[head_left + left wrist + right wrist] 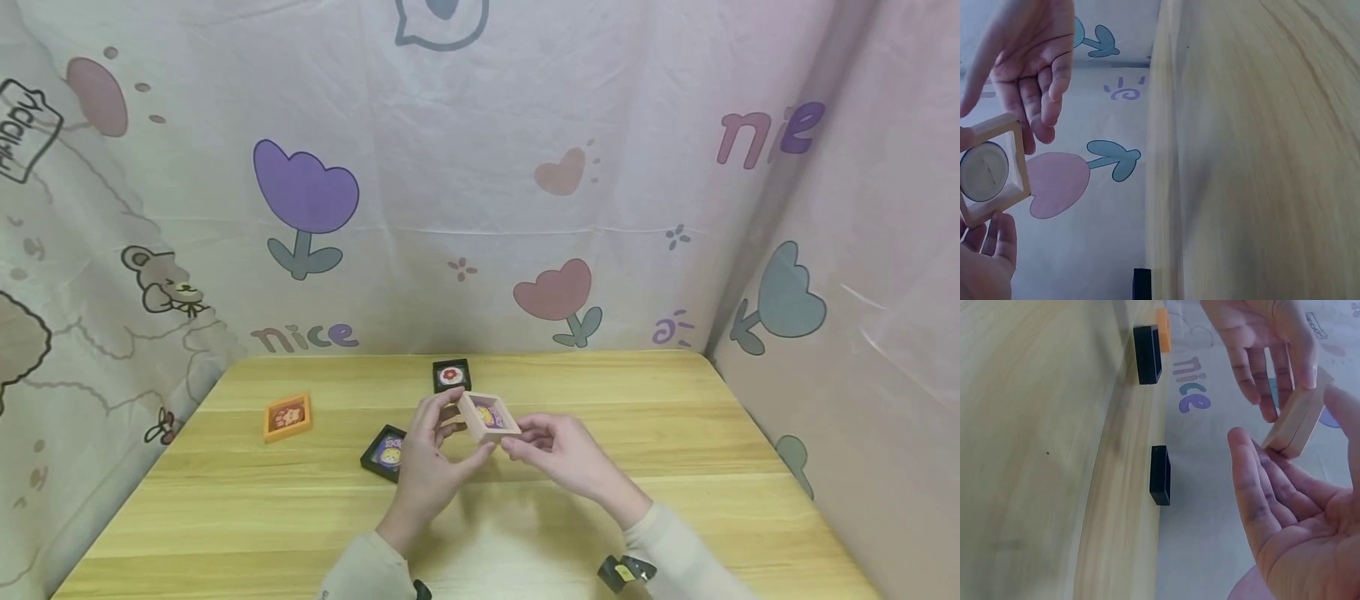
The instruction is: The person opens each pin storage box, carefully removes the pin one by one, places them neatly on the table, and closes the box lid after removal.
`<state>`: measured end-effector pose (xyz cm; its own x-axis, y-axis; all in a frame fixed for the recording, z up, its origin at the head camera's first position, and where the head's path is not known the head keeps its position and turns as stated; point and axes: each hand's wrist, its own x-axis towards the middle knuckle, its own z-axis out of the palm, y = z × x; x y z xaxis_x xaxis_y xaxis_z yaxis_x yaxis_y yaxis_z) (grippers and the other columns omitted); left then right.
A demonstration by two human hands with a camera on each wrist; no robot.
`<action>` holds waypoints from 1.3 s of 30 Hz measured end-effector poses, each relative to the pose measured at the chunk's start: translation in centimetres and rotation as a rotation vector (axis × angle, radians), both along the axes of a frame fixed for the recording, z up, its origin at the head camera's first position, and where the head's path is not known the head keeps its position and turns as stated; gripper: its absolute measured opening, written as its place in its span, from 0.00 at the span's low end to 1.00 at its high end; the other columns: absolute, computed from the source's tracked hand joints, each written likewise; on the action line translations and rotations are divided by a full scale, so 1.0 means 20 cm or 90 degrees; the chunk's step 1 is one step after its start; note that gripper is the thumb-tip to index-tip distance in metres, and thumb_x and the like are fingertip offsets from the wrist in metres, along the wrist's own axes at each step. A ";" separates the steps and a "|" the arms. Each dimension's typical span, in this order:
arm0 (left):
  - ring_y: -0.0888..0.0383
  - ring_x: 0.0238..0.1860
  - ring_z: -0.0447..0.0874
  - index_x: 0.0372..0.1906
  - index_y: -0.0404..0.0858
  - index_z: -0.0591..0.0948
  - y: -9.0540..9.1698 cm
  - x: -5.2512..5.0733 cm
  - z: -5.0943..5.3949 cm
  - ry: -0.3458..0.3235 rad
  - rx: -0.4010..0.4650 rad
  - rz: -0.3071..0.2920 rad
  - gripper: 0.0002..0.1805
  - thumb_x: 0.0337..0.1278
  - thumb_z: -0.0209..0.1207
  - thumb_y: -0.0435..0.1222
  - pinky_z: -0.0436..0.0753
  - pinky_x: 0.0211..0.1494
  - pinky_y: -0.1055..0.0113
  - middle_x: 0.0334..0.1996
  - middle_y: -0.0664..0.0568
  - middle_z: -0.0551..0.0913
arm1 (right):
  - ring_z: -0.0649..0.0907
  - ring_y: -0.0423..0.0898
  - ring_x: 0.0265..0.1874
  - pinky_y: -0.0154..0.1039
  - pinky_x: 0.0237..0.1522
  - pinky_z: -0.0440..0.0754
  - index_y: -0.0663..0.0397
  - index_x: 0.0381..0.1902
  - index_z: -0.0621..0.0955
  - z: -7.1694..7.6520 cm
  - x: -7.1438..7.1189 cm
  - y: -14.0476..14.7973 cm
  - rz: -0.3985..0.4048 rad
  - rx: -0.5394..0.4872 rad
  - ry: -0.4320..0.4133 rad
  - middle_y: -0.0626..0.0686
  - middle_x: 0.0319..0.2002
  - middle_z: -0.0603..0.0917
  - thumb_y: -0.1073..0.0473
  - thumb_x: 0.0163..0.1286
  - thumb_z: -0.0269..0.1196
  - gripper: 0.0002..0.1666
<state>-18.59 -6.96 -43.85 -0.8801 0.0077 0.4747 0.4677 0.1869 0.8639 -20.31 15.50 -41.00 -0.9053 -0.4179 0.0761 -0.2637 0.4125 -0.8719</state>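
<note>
A small pale wooden picture frame with a purple-and-yellow cartoon picture inside is held off the table, tilted. My left hand grips it, thumb along the near edge and fingers at the far edge. In the left wrist view the frame shows a round disc on its underside. My right hand is at the frame's right corner, its fingers loosely extended; in the right wrist view the right hand lies palm-up close to the frame. Whether its fingertips touch the frame is hard to tell.
A black frame with a cartoon picture lies left of the left hand, partly hidden by it. Behind the hands is a black frame with a red flower. An orange frame lies farther left on the wooden table. Printed curtains surround it.
</note>
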 end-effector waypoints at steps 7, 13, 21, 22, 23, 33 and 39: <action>0.54 0.63 0.80 0.73 0.42 0.74 0.02 -0.01 -0.04 0.133 -0.100 0.043 0.47 0.44 0.84 0.33 0.92 0.58 0.60 0.64 0.49 0.79 | 0.88 0.43 0.39 0.38 0.41 0.90 0.54 0.53 0.88 0.02 0.00 -0.03 -0.064 0.057 0.007 0.49 0.40 0.92 0.37 0.71 0.71 0.28; 0.54 0.62 0.79 0.74 0.39 0.73 0.02 -0.02 -0.07 0.194 -0.152 0.049 0.50 0.40 0.84 0.32 0.91 0.55 0.58 0.63 0.48 0.79 | 0.86 0.40 0.36 0.35 0.38 0.88 0.53 0.49 0.88 0.01 0.00 -0.06 -0.087 0.076 0.010 0.47 0.36 0.90 0.36 0.65 0.75 0.29; 0.51 0.62 0.83 0.75 0.40 0.71 -0.01 -0.04 -0.10 0.148 -0.160 -0.003 0.50 0.45 0.84 0.36 0.91 0.58 0.58 0.66 0.45 0.79 | 0.85 0.42 0.33 0.34 0.34 0.86 0.58 0.51 0.87 0.00 -0.01 -0.07 -0.073 0.075 0.016 0.48 0.34 0.89 0.38 0.64 0.76 0.32; 0.50 0.63 0.83 0.76 0.42 0.70 -0.03 -0.04 -0.10 0.111 -0.150 -0.029 0.50 0.46 0.84 0.36 0.91 0.60 0.58 0.68 0.45 0.79 | 0.85 0.42 0.33 0.34 0.33 0.87 0.59 0.52 0.86 0.00 -0.01 -0.06 -0.070 0.074 0.015 0.48 0.34 0.89 0.39 0.64 0.76 0.32; 0.49 0.63 0.84 0.77 0.44 0.69 -0.04 -0.04 -0.10 0.064 -0.134 -0.060 0.51 0.47 0.83 0.36 0.90 0.61 0.58 0.69 0.45 0.78 | 0.85 0.42 0.33 0.34 0.33 0.87 0.60 0.53 0.86 0.00 -0.01 -0.06 -0.066 0.075 0.015 0.49 0.34 0.89 0.39 0.64 0.77 0.33; 0.44 0.69 0.81 0.85 0.44 0.60 -0.12 -0.04 -0.08 -0.270 0.062 -0.291 0.45 0.70 0.69 0.35 0.87 0.67 0.65 0.77 0.38 0.71 | 0.83 0.38 0.34 0.31 0.34 0.83 0.58 0.56 0.86 0.01 -0.01 -0.02 -0.004 0.134 0.071 0.44 0.35 0.88 0.41 0.64 0.74 0.32; 0.57 0.63 0.85 0.83 0.37 0.63 -0.14 -0.04 -0.07 -0.254 0.066 -0.297 0.40 0.71 0.65 0.33 0.87 0.66 0.68 0.76 0.34 0.70 | 0.83 0.39 0.35 0.31 0.34 0.84 0.58 0.57 0.86 0.02 -0.01 -0.01 0.034 0.153 0.091 0.45 0.36 0.87 0.45 0.62 0.74 0.30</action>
